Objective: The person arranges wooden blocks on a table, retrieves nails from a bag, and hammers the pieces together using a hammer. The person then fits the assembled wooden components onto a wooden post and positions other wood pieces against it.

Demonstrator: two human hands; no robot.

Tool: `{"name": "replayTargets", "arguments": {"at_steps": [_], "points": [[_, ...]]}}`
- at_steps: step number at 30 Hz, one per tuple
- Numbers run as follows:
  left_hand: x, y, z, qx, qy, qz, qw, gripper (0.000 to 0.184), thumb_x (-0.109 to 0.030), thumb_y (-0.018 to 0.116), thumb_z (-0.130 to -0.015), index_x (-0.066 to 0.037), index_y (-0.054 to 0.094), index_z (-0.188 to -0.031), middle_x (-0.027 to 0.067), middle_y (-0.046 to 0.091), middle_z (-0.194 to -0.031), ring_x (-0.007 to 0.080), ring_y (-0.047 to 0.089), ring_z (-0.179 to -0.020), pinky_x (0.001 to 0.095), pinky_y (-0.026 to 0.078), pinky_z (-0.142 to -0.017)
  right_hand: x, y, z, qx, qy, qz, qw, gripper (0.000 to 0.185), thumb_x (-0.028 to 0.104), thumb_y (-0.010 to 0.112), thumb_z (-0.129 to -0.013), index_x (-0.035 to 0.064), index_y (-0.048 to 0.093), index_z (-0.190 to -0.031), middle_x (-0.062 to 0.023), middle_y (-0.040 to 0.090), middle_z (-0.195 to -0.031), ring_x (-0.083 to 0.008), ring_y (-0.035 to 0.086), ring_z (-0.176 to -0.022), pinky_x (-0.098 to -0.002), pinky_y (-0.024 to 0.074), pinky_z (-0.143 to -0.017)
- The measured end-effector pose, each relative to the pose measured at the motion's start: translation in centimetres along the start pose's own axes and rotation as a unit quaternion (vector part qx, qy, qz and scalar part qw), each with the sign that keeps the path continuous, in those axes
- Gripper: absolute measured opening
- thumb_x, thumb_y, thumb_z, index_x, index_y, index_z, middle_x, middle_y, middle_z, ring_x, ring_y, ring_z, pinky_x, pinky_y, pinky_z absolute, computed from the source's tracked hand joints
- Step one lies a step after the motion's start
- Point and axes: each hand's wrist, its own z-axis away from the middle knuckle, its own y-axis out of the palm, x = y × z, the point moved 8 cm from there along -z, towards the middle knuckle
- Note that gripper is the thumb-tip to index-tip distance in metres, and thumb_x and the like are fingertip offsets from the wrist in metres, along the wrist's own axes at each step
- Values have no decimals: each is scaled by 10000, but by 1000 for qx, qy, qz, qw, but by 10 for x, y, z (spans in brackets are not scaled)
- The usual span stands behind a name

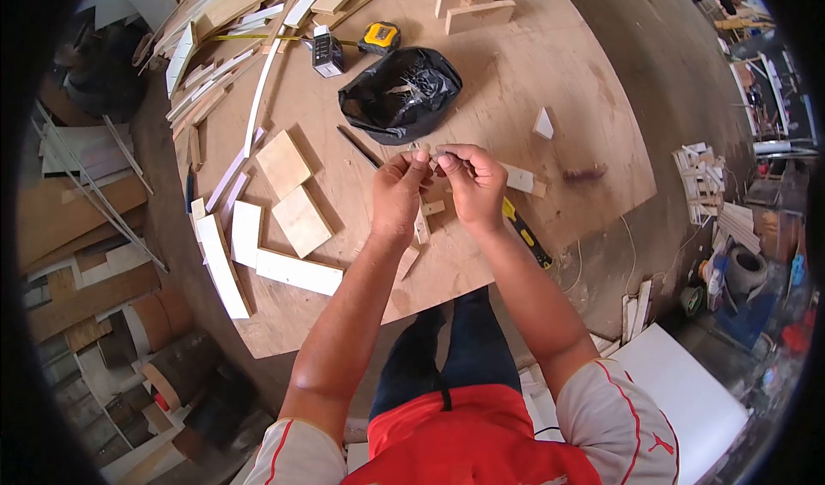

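My left hand (399, 191) and my right hand (478, 184) meet above the wooden tabletop, both with thumb and fingers pinched together. Between the fingertips is a small object (434, 156), too tiny to make out. Just beyond them sits an open black plastic bag (402, 98) with thin metal nails inside. Below the hands, partly hidden, lie small wood pieces (421, 227). Beside my right hand rests a tool with a yellow and black handle (527, 234), its head hidden. A white-faced wood block (521, 179) lies by the right wrist.
A yellow tape measure (381, 36) and a small box (327, 52) stand behind the bag. Wood blocks (284, 164) and white-faced strips (222, 266) lie on the left. Long offcuts (284, 12) pile up at the back left. A wooden assembly (478, 12) stands at the far edge.
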Motion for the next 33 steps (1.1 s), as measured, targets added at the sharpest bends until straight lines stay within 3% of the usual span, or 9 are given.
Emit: {"name": "replayTargets", "arguments": {"at_steps": [3, 4, 7, 8, 11, 15, 20, 28, 33], "points": [[-4, -8, 19, -43, 67, -231, 970, 314, -332, 758, -1019, -19, 777, -1003, 47, 703, -893, 153, 623, -799, 286, 494, -761, 0, -14, 23, -38, -43, 74, 996, 95, 69, 702, -1041, -19, 732, -1064, -68, 767, -933, -118, 694, -837, -270, 564, -756], [-16, -9, 25, -50, 166, -327, 929, 245, -290, 793, -961, -52, 815, -1014, 89, 737, -997, 231, 679, -972, 354, 504, -904, -6, -22, 28, -29, -49, 116, 992, 54, 7, 697, -1007, -20, 710, -1052, -114, 769, -914, -164, 736, -834, -300, 580, -754], [-29, 6, 51, -12, 380, -580, 721, 209, -246, 812, -901, -124, 822, -1070, 53, 754, -1173, 269, 644, -1155, 446, 438, -1041, -36, -39, 47, 11, -33, 222, 974, 105, -64, 696, -943, -23, 700, -1040, -158, 764, -899, -234, 775, -849, -335, 592, -745], [-14, 3, 45, 28, 353, -600, 717, 249, -245, 814, -850, -159, 829, -1083, 38, 719, -1284, 324, 553, -1355, 550, 319, -1187, -48, -42, 55, 25, -41, 225, 973, 150, -84, 676, -900, -13, 701, -1030, -181, 756, -899, -308, 780, -868, -379, 593, -734], [4, 13, 45, 63, 352, -667, 653, 281, -280, 814, -844, -168, 830, -1101, 55, 707, -1310, 331, 519, -1425, 609, 243, -1255, -54, -40, 69, 65, -91, 304, 946, 164, -108, 656, -905, -22, 709, -1034, -182, 759, -895, -292, 784, -835, -366, 586, -703], [29, 11, 33, 74, 299, -695, 650, 290, -319, 830, -822, -160, 838, -1065, 61, 685, -1365, 312, 466, -1482, 656, 178, -1276, -67, -41, 74, 51, -102, 278, 954, 148, -97, 636, -911, -16, 704, -1014, -202, 735, -890, -355, 763, -834, -406, 574, -694], [27, 17, 25, 49, 306, -696, 648, 198, -281, 796, -846, -114, 847, -941, 38, 758, -1175, 292, 612, -1257, 575, 336, -1227, -60, -39, 67, 75, -140, 258, 953, 99, -55, 630, -921, -14, 701, -978, -190, 726, -874, -362, 749, -815, -421, 570, -697], [34, 16, 14, 89, 327, -656, 674, 128, -202, 811, -802, -118, 866, -880, 37, 802, -1041, 311, 648, -1152, 423, 469, -1081, -71, -42, 61, 100, -145, 252, 951, 95, 0, 673, -922, 7, 731, -997, -170, 754, -913, -331, 761, -831, -394, 580, -712], [34, 16, 12, 99, 316, -655, 679, 133, -153, 802, -787, -88, 861, -887, 71, 804, -1031, 331, 659, -1113, 414, 511, -1021, -68, -45, 66, 74, -154, 244, 955, 93, -24, 676, -906, 5, 731, -975, -160, 754, -882, -304, 768, -819, -377, 582, -709]]}}
